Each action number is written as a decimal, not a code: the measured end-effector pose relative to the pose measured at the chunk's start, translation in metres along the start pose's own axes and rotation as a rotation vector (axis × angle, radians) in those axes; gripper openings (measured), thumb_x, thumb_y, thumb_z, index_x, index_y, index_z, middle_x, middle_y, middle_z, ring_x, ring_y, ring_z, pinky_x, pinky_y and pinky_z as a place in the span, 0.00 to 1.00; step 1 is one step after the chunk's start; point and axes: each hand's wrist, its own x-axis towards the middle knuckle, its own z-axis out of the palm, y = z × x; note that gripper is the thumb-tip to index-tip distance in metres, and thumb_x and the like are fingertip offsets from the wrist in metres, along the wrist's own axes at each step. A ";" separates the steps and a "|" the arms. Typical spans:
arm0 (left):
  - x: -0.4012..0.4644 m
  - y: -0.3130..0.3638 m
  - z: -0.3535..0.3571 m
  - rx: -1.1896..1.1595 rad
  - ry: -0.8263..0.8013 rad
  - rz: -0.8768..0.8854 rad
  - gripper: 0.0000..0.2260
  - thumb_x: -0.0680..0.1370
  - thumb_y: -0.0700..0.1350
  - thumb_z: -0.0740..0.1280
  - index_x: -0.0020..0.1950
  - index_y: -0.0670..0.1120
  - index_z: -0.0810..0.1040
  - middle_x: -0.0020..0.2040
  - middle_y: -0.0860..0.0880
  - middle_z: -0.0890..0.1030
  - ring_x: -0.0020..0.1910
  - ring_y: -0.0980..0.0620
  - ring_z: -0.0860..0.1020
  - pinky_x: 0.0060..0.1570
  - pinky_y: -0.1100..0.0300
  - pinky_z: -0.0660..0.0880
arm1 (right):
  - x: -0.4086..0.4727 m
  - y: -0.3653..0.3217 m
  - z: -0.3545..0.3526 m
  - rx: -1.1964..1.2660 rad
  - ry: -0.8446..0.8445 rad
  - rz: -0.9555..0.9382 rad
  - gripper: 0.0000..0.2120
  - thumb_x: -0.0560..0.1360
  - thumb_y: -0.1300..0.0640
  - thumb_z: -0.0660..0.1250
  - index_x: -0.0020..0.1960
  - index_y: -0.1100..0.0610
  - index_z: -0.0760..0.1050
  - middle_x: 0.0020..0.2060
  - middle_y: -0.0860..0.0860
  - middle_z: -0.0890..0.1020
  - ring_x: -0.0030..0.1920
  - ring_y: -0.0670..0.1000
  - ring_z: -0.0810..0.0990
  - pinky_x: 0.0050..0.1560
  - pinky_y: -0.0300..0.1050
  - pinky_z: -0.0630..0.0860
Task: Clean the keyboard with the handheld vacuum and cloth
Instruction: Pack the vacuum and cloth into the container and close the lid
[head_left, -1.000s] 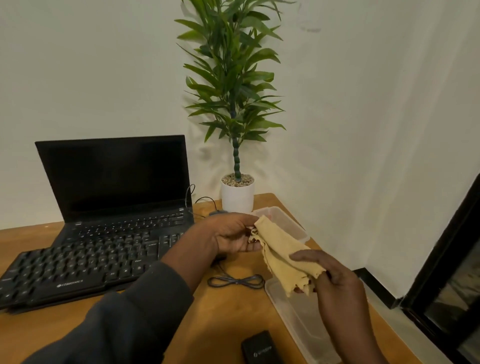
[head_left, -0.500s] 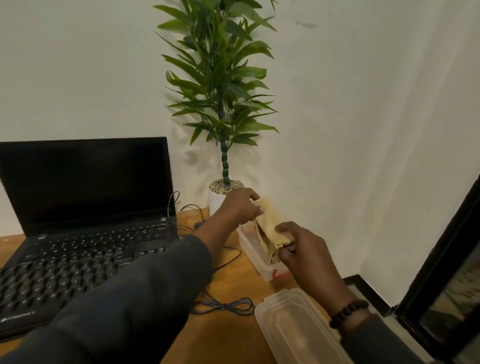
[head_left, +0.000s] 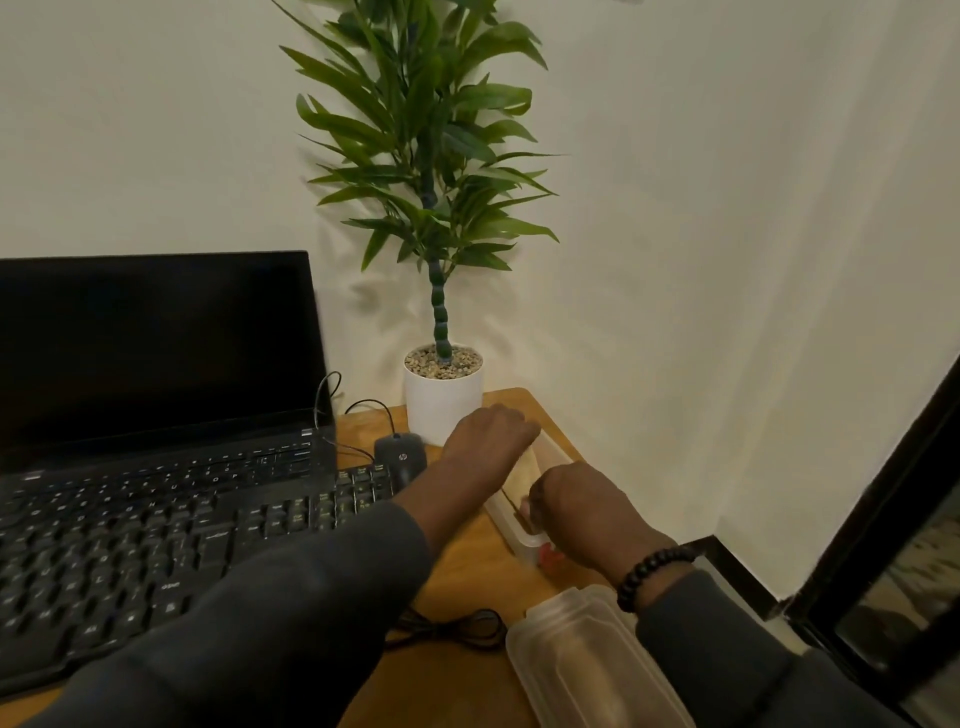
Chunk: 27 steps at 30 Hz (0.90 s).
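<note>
Cloth (head_left: 525, 474) lay inside the clear box (head_left: 511, 525) near the desk's (head_left: 467, 571) back right corner, both hands over it. The right hand (head_left: 582, 512) curled down onto it; the left hand's (head_left: 488, 436) grip could not be told. The keyboard (head_left: 171, 540) sat just left.

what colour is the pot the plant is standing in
White. The pot shows plainly in the head view, topped with speckled gravel, at the desk's back corner.
</note>
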 end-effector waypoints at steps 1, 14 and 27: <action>0.001 0.000 0.001 0.030 -0.041 0.019 0.11 0.80 0.41 0.66 0.63 0.46 0.77 0.57 0.44 0.79 0.54 0.47 0.77 0.44 0.59 0.68 | -0.002 0.002 -0.002 -0.021 -0.017 -0.016 0.12 0.79 0.50 0.64 0.54 0.57 0.80 0.40 0.51 0.77 0.41 0.49 0.75 0.50 0.41 0.76; -0.057 0.017 -0.018 -0.313 0.164 -0.049 0.06 0.79 0.41 0.65 0.51 0.47 0.81 0.50 0.47 0.78 0.50 0.47 0.74 0.45 0.56 0.69 | -0.075 0.008 -0.034 0.452 0.427 0.005 0.05 0.77 0.55 0.66 0.43 0.49 0.74 0.37 0.45 0.79 0.36 0.44 0.77 0.36 0.37 0.77; -0.242 0.065 -0.043 -0.895 -0.015 -0.435 0.05 0.81 0.45 0.64 0.51 0.48 0.80 0.39 0.56 0.77 0.35 0.62 0.72 0.32 0.71 0.66 | -0.240 -0.041 0.003 0.407 0.038 -0.025 0.21 0.74 0.35 0.62 0.57 0.48 0.66 0.51 0.48 0.71 0.50 0.49 0.72 0.47 0.47 0.76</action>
